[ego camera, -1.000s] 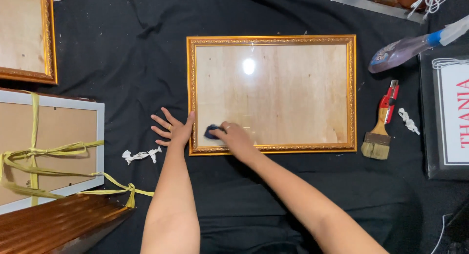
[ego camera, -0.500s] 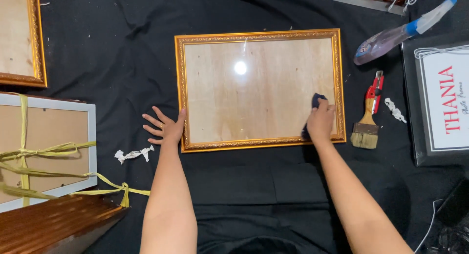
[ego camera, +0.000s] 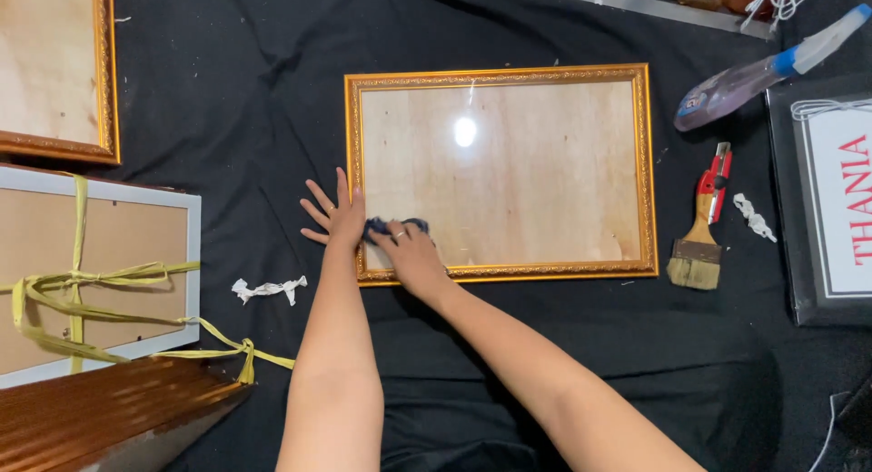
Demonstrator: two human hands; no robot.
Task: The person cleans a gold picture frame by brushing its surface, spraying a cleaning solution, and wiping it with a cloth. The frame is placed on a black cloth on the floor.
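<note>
right hand [ego camera: 411,254] has swept back across the glass: half a second ago it was at the frame's right edge, now it's at the lower-left corner again, same spot as a second ago. reads as a full wiping pass over the bottom strip, so the glass is mid-clean, upper area likely not done yet.

frame [ego camera: 643,163], gold with glass over a wooden back, lies flat on the black cloth, barely moved.

right hand is curled down on a small dark cloth [ego camera: 386,227], pressing it onto the glass just inside the frame's left rail. left hand [ego camera: 334,216] is spread wide, fingers splayed, flat on the black cloth touching the frame's left edge, holding nothing, bracing it.

right of the frame: paintbrush [ego camera: 698,254], spray bottle [ego camera: 763,72] above it.
</note>
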